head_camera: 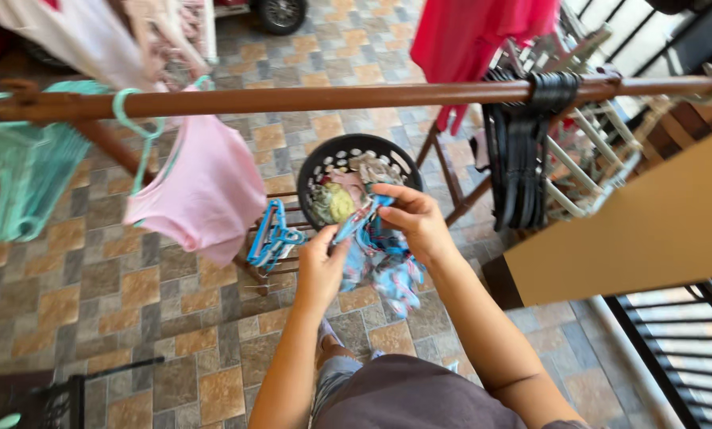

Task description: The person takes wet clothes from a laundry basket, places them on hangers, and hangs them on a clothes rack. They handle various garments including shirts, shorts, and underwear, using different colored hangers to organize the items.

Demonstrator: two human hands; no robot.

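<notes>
A small blue plastic hanger (354, 225) is pinched between the fingers of both hands, together with a crumpled blue and pink patterned garment (383, 262) that hangs down from it. The left hand (319, 266) is closed on the hanger's lower end and on the cloth, while the right hand (414, 222) is closed on its upper end, at about one o'clock from the left hand. The garment is held in the air at mid-frame, above the tiled floor (133, 294) and just in front of the basket.

At twelve o'clock from the hands a round black plastic laundry basket (324, 159) is seen, with more crumpled clothes (336, 199) lying in it. At nine o'clock from the basket a bunch of blue plastic hangers (270, 237) is resting on a low wooden frame.

Farther up, a long brown wooden rail (308, 98) is stretched across the view. From it, at ten o'clock, a pink shirt (201, 191) is hung on a mint green hanger (133, 127), and at two o'clock a cluster of black hangers (519, 159) is hung. Beyond the rail, at one o'clock, a red garment (471, 36) is seen hanging.
</notes>
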